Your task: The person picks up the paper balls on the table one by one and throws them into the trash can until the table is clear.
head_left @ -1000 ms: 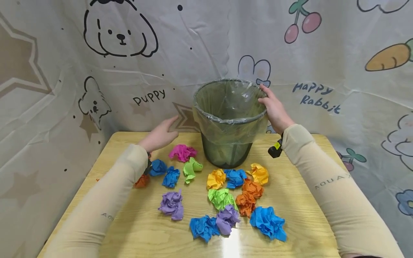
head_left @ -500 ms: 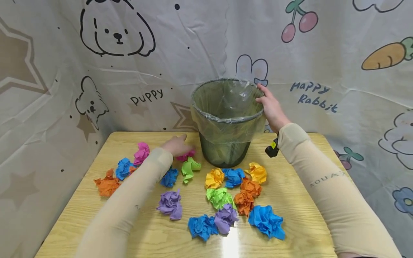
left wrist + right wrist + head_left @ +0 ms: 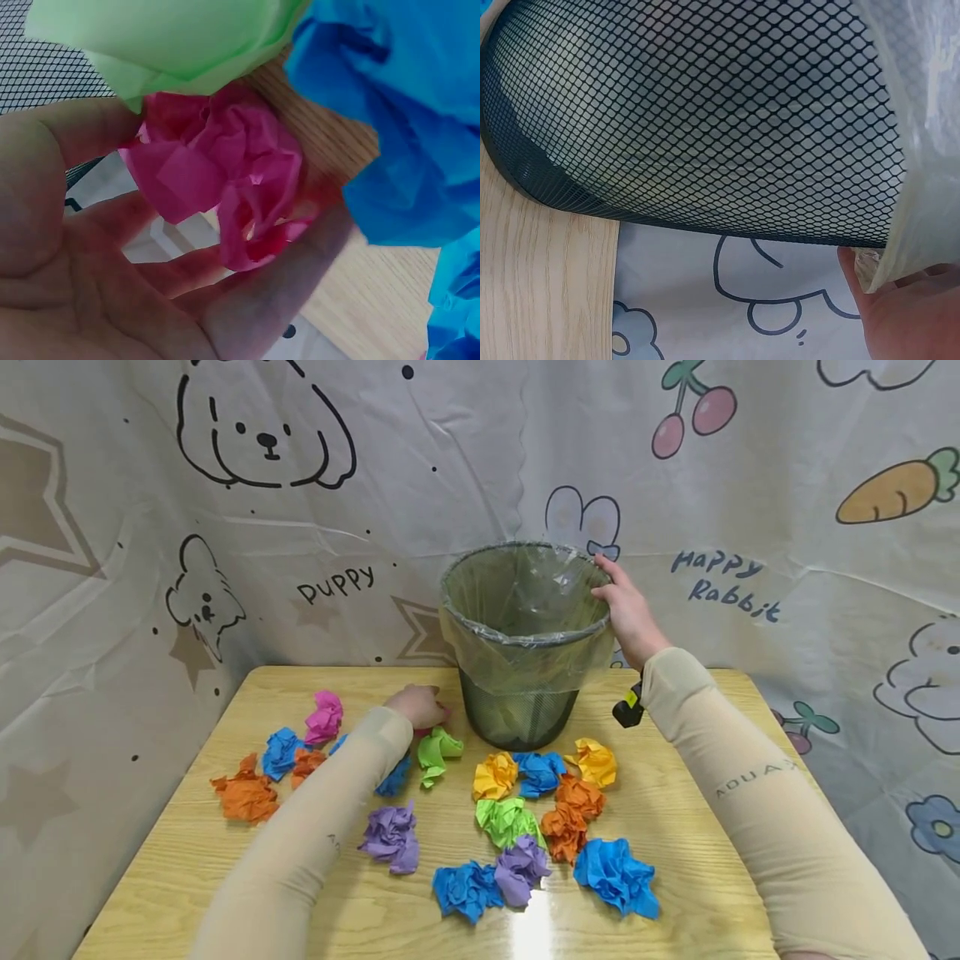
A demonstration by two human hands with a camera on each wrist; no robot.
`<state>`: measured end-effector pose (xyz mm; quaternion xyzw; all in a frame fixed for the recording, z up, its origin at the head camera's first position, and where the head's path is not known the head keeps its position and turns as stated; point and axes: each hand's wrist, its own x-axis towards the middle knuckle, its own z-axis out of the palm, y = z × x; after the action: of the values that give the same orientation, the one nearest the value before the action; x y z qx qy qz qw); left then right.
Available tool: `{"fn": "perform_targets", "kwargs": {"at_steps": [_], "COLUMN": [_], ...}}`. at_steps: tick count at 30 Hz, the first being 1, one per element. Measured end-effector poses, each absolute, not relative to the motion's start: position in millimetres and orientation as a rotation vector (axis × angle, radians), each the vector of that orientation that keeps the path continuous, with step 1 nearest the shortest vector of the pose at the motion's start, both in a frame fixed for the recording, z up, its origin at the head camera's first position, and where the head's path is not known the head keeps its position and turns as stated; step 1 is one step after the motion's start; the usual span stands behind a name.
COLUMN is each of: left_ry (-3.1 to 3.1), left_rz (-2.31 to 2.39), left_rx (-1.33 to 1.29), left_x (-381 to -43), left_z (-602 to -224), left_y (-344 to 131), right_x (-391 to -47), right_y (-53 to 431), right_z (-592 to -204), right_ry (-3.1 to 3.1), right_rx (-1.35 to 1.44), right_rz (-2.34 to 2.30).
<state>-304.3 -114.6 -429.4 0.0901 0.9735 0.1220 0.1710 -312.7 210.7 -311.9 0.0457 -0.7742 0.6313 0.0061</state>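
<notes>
My left hand is low over the table beside the bin. In the left wrist view its thumb and fingers curl around a crumpled pink paper ball. A light green crumpled paper and a blue one lie close to that hand. At the bin's right side, my right hand grips the rim of a dark mesh wastebasket. A clear plastic liner folds over the rim, and the right fingers reach behind it in the right wrist view.
Several paper balls, such as a purple one, a yellow one and a large blue one, lie in front of the bin. At left are an orange ball and another pink one. A printed cloth hangs behind the wooden table.
My left hand has come down and rightward from above the table's back edge to the pink paper ball by the bin, closing around it. The right hand stays on the rim.
</notes>
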Motion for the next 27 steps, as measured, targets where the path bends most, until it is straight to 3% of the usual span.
{"fn": "perform_targets", "kwargs": {"at_steps": [20,27], "left_ry": [2.879,2.938], "left_rz": [0.484,0.679], "left_rx": [0.379,0.311], "left_x": [-306,-309], "left_z": [-438,-422], "left_y": [-132,-155], "right_x": [-311,-312], "right_y": [210,211], "right_z": [-312,-312], "right_ry": [-2.449,-2.452], "right_rx": [0.122,0.128], "right_rz": [1.927,1.914]}}
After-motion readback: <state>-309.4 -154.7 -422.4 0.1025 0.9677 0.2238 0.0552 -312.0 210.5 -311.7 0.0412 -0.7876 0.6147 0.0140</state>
